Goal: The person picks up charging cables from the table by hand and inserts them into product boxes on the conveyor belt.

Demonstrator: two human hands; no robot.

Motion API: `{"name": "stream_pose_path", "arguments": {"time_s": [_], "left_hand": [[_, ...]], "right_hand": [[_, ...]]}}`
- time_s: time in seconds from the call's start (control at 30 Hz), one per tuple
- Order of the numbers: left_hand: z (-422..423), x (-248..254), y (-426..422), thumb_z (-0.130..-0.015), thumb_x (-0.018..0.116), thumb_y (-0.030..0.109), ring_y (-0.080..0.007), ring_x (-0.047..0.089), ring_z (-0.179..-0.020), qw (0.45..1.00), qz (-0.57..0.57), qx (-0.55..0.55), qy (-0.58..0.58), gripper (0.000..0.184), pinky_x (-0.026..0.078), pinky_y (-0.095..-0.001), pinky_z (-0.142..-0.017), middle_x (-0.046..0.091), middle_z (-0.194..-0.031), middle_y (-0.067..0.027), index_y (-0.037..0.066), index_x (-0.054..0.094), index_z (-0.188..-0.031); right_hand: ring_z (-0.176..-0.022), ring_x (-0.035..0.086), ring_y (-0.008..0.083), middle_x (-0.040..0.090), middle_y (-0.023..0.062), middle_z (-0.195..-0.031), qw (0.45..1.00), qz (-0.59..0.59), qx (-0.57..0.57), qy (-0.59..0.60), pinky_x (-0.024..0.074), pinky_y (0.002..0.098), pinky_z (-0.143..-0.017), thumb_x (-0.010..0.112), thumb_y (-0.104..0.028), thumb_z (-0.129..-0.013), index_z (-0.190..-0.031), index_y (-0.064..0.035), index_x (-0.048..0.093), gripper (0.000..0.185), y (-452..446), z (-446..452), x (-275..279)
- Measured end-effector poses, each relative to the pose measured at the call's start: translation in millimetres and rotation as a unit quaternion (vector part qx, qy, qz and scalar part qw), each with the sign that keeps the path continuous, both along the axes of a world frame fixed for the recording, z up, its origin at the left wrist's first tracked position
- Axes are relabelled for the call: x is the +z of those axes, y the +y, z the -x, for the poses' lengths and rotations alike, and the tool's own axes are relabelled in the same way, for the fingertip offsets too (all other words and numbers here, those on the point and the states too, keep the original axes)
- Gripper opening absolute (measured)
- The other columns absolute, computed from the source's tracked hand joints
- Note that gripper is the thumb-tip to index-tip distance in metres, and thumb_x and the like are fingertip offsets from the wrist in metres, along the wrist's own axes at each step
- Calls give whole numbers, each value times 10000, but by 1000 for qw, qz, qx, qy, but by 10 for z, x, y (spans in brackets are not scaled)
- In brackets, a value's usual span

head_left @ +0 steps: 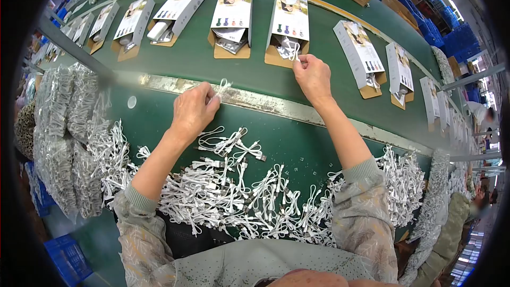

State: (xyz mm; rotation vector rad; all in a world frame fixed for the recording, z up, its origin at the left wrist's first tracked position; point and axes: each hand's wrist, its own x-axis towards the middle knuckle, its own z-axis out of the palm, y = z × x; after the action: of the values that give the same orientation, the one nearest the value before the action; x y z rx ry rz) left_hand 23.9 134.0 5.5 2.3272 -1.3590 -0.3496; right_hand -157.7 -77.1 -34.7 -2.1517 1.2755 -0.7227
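Our left fingertips pinch looped white cable (223, 86) above metal strip (265, 104); our right hand (313, 76) pinches second white cable (290, 48) at open carton's (290, 17) mouth. We judge cables light, bendy, slightly slick; best gripped mid-bundle.

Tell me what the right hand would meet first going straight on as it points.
The right hand would probably meet the white cable at the open end of the printed box; depth is unclear.
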Motion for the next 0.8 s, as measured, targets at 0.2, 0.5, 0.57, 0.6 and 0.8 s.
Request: {"name": "stream_pose_path", "arguments": {"time_s": [0.2, 0.5, 0.57, 0.6, 0.8], "left_hand": [[-69, -275, -695, -798, 646, 172, -372, 629, -735, 995, 95, 20, -24, 179, 478, -462, -675, 646, -739, -180, 3, 587, -794], [119, -429, -1474, -798, 655, 179, -427, 634, -821, 993, 94, 71, -29, 209, 503, -488, -746, 649, -821, -256, -22, 626, -848], [165, -540, -1565, -796, 656, 254, -411, 625, -810, 989, 139, 56, 12, 270, 484, -468, -737, 647, -783, -232, -16, 637, -802], [208, -572, -1619, -780, 670, 230, -392, 632, -802, 985, 165, 46, 37, 250, 489, -449, -726, 652, -788, -222, -19, 647, -796], [462, -323, -1661, -773, 646, 150, -302, 631, -984, 965, 164, -84, 186, 415, 484, -372, -872, 644, -1051, -200, -38, 584, -1137]], "right_hand": [[-779, 643, 382, 662, 212, -825, 991, 126, 16, 50, 507, 469, -736, 591, -152, -802, -902, 3, 662, 198, -216, -133, -233], [-832, 609, 410, 627, 223, -920, 986, 156, 47, 41, 489, 472, -747, 619, -116, -824, -1106, 23, 526, 328, -312, 68, -338], [-863, 600, 402, 611, 230, -974, 976, 193, 102, 25, 489, 462, -756, 624, -96, -824, -1101, 23, 525, 317, -14, 268, -147], [-872, 591, 397, 601, 228, -992, 971, 193, 137, 27, 491, 452, -754, 634, -83, -818, -1098, 20, 526, 317, 163, 388, -50], [-1029, 571, 365, 587, 186, -1134, 927, 79, 368, 16, 470, 435, -903, 690, -109, -792, -1107, -3, 562, 356, 1509, 1337, 510]]}}
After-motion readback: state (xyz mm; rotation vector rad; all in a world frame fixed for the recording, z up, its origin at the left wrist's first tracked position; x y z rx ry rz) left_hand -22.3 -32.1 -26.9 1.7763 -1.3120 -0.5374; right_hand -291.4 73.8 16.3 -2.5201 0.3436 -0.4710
